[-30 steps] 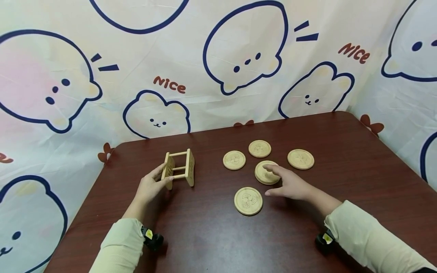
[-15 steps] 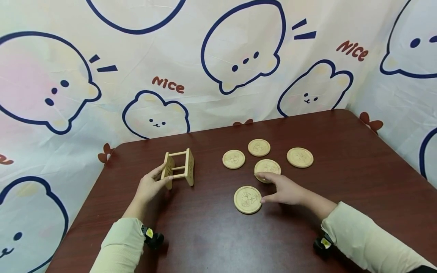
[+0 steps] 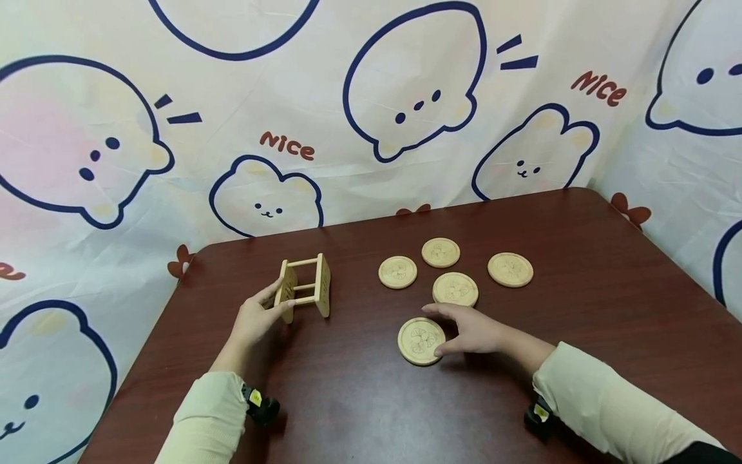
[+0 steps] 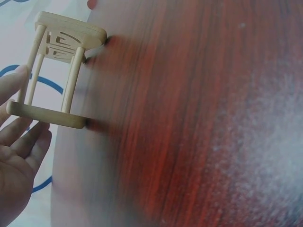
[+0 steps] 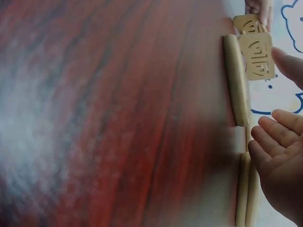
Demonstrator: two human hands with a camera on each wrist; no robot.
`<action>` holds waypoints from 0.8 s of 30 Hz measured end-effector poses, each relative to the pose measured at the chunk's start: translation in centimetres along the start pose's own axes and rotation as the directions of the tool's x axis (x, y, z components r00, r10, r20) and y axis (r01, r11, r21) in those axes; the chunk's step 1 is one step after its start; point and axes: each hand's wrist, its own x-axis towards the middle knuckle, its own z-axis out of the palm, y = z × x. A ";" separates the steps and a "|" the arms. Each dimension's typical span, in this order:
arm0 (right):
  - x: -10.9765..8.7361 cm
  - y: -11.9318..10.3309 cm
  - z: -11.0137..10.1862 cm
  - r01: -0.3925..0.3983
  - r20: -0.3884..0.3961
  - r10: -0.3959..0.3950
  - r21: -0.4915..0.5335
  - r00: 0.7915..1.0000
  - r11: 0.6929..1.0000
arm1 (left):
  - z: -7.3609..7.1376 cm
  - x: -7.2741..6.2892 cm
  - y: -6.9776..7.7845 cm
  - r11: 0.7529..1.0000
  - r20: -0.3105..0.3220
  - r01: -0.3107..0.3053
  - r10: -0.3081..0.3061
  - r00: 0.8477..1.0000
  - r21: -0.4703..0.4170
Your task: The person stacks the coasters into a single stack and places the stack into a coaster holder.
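My left hand [image 3: 254, 320] holds a small wooden coaster rack [image 3: 323, 283] by its left side panel, thumb on one side and fingers on the other. In the left wrist view the rack [image 4: 71, 32] shows its cut-out end panel and round rods. My right hand [image 3: 476, 330] hovers beside the nearest round wooden coaster [image 3: 420, 340], fingers spread and relaxed. Its thumb is close to that coaster's right edge; whether they touch I cannot tell. In the right wrist view the coaster [image 5: 235, 80] lies below the hand [image 5: 284, 161], with nothing between thumb and fingers.
Behind my right hand lies a coaster [image 3: 455, 287], apparently on top of another. More coasters lie at the left [image 3: 397, 272], at the back [image 3: 440, 252] and at the right [image 3: 510, 269]. The dark table [image 3: 348, 399] ends at a printed cloth backdrop [image 3: 394, 187].
My right hand has moved left and towards me, from over the stacked coasters to the nearest one. The left hand and the rack stay in place.
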 end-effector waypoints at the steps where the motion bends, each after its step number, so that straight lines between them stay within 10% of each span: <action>1: 0.1 0.1 0.1 0.005 0.002 -0.005 -0.011 1.000 1.000 | 0.0 0.0 0.0 1.000 -0.001 -0.001 0.001 1.000 -0.001; 24: 0.7 0.3 0.7 0.067 0.073 -0.061 -0.083 0.996 0.994 | 0.1 0.1 -0.1 0.999 -0.012 -0.040 0.041 0.999 0.025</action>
